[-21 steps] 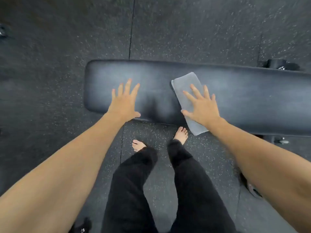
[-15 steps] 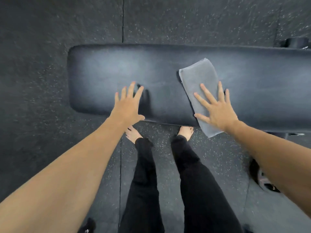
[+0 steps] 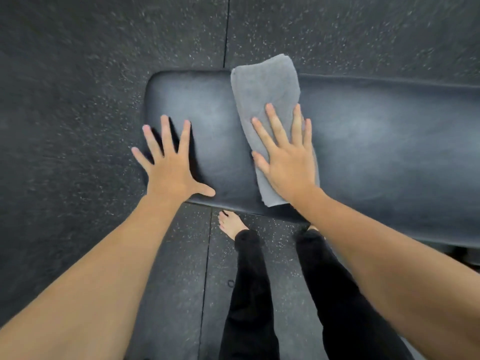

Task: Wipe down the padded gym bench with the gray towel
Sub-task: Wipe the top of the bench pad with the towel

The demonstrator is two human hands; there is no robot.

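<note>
The black padded gym bench (image 3: 376, 141) runs from the middle of the view to the right, with its left end in sight. The folded gray towel (image 3: 265, 92) lies across it near that end and hangs a little over the far edge. My right hand (image 3: 285, 159) presses flat on the near half of the towel, fingers spread, not curled around it. My left hand (image 3: 171, 167) rests flat on the bench's near left corner, fingers spread, holding nothing.
Dark speckled rubber floor (image 3: 78, 100) surrounds the bench. My bare feet (image 3: 231, 224) and black trouser legs stand close against the bench's near edge. Part of the bench frame shows as a dark shape at the far right edge (image 3: 467, 255).
My right hand has slid the towel left toward the bench's end and farther across, so it now overhangs the far edge. My left hand has shifted to the left corner.
</note>
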